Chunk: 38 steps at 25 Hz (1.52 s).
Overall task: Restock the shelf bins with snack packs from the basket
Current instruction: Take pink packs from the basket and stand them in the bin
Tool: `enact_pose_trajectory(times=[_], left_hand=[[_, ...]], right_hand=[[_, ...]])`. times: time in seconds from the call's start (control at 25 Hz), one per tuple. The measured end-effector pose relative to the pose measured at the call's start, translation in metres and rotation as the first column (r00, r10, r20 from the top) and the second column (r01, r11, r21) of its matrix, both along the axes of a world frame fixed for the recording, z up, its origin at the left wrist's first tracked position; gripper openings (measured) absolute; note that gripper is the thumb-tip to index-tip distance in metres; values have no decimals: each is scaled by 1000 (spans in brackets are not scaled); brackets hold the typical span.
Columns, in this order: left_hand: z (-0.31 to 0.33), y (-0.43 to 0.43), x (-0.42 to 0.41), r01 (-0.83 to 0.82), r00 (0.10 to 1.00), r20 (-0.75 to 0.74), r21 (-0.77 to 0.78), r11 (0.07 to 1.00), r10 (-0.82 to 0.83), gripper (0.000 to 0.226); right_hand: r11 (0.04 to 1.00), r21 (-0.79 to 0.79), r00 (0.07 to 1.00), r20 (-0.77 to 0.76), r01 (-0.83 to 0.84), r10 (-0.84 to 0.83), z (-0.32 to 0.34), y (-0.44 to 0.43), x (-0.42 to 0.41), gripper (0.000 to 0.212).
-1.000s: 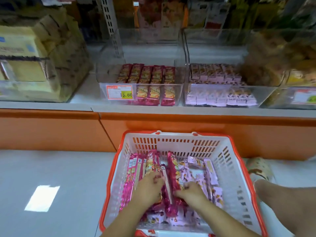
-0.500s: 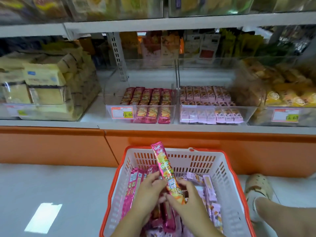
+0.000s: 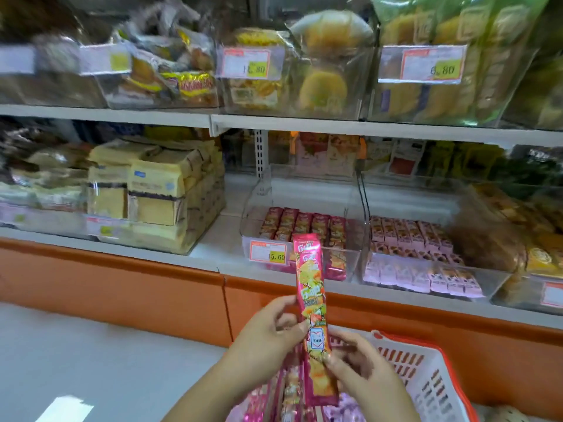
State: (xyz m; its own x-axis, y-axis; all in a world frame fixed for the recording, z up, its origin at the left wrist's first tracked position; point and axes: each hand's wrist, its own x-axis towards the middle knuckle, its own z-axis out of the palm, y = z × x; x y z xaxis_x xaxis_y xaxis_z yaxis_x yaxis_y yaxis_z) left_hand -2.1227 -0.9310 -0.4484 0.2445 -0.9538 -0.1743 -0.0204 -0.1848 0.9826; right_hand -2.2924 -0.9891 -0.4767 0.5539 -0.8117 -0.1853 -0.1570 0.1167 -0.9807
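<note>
Shelf unit (image 3: 304,123): 2 white tiers in view, both lined with clear bins of packaged snacks, upper tier blurred. Orange base panel (image 3: 122,287) runs under the lower tier, with grey floor (image 3: 91,360) in front of it.

Your basket (image 3: 441,379), white mesh with an orange rim, sits bottom right on the floor, close to the base panel. More pink packs (image 3: 268,403) lie inside it, under your forearms.

Target bin (image 3: 253,208) is on the lower tier, centre. It's clear, with rows of matching red-pink packs covering its bottom. The bin just to its right (image 3: 475,278) holds paler pink packs.

Your 2 hands are apart and both clamped on 1 long snack pack (image 3: 310,300). Left hand (image 3: 268,333) pinches its left edge about mid-length. Right hand (image 3: 359,367) pinches it lower down, from the right.

The pack stands nearly upright and is in the air above the basket. Its top end overlaps the front of the target bin in view, and I can't tell if it touches. It's not in the bin.

Price tag (image 3: 268,254) on the bin front reads 15.60, just left of the pack's top end.
</note>
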Motion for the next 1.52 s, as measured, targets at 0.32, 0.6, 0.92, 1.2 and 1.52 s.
enact_pose_trajectory(times=[0.32,0.6,0.92,1.2,1.52], left_hand=[[38,-54,86,-433,759,367,-332,838,538,46],[10,-80,117,-341,862,352,-130,931,365,54],[13,-76,115,-376,884,233,-163,912,406,42],[-24,-47,97,-579,610,505,-241,779,610,32],[-142,-7,-18,-68,796,560,461,885,-230,41]], right_hand=[[966,-225,992,26,128,-126,95,-111,112,16],[985,-171,919,-390,-10,-59,53,-195,231,41],[939,-300,821,-570,-169,-34,61,-184,219,46],[881,-375,950,-1,288,-311,4,-91,76,22],[977,197,768,-612,-79,186,-182,-31,-6,15]])
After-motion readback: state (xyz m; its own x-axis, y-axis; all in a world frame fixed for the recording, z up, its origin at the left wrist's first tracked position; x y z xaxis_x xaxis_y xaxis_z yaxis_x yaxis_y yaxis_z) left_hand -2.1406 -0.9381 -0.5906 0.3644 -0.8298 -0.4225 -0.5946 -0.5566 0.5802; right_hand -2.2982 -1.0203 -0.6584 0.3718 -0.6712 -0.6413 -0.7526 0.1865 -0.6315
